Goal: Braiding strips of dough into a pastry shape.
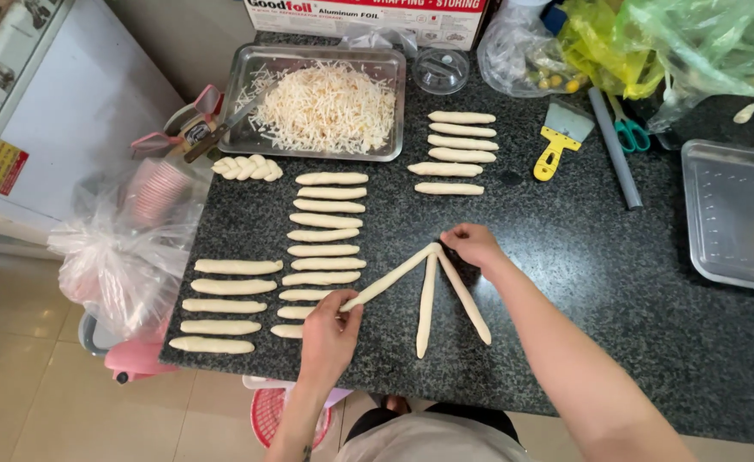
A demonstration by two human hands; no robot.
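Here both hands, left [330, 329] and right [473, 244], pinch three joined dough ropes [426, 299], rows of dough sticks [321, 248] crowding beside.

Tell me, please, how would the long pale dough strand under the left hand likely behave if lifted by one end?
The long pale dough strand would probably sag, being thin and soft-looking. It may stretch. Its far end looks pinched to two others under the right hand, so they might drag along.

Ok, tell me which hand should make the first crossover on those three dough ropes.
Left, probably. The left hand already grips the free lower end of the left dough rope, so it can swing it over the middle rope. The right hand pinches the joined top, anchoring it.
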